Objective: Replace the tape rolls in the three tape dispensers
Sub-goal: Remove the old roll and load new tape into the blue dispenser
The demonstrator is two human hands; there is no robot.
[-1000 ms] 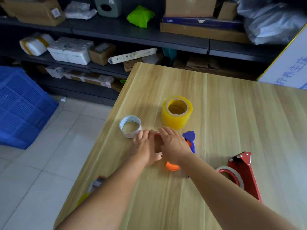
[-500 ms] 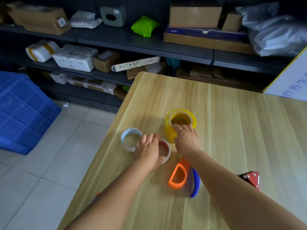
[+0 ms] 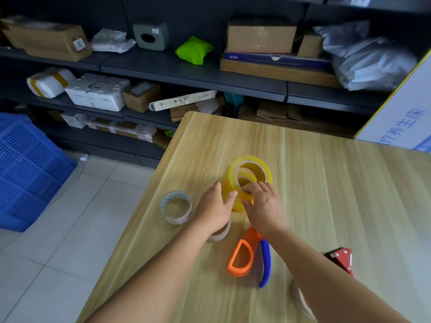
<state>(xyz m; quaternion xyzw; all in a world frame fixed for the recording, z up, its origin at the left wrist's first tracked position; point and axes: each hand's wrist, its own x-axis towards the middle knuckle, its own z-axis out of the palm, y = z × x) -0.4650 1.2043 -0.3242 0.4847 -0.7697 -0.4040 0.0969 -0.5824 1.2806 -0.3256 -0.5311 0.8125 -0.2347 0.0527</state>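
Observation:
A large yellow tape roll [image 3: 253,165] sits tilted on the wooden table [image 3: 326,183]. My right hand [image 3: 264,207] grips it, fingers hooked into its core and thumb on the outer wall. My left hand [image 3: 214,208] touches the roll's left side with straight fingers. Under my left wrist lies a thin, nearly spent tape roll [image 3: 220,234], mostly hidden. A clear tape roll [image 3: 176,207] stands to the left. An orange and blue tape dispenser [image 3: 247,257] lies flat near my right forearm. A red tape dispenser [image 3: 341,256] shows behind that arm, partly hidden.
The table's left edge drops to a tiled floor [image 3: 70,229] with a blue crate [image 3: 25,169]. Dark shelves [image 3: 186,73] holding boxes and parcels stand behind the table. A white signboard [image 3: 405,122] leans at the far right corner.
Both hands moved forward from the thin roll to the yellow roll. My right fingers went into its core and the roll tipped. The view shifted, so the red dispenser sits lower right.

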